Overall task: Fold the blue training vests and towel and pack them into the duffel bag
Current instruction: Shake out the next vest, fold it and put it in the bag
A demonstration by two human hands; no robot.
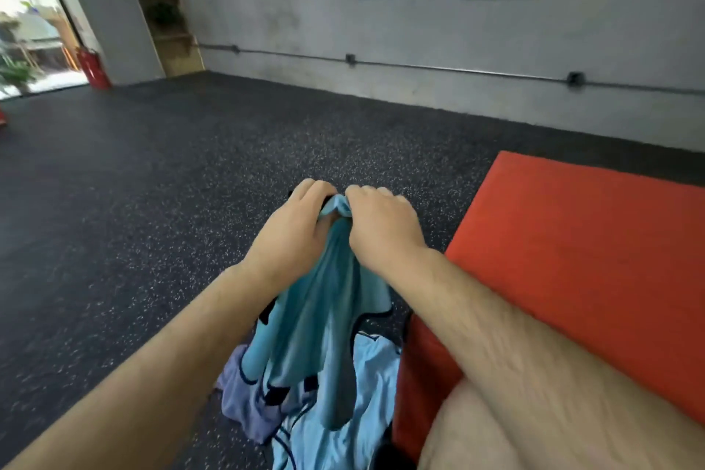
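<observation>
A blue training vest point(320, 317) with dark trim hangs in the air in front of me. My left hand point(293, 221) and my right hand point(381, 225) grip its top edge side by side, fingers curled over the bunched fabric. Below it, on the floor, lies a heap of light blue vests point(366, 393) and a lilac cloth point(244, 401), maybe the towel. No duffel bag is in view.
A thick orange mat point(572, 263) lies on the right, its edge right beside the heap. Dark speckled rubber floor point(152, 202) stretches ahead and left to a grey wall. A red fire extinguisher point(91, 67) stands by the far left doorway.
</observation>
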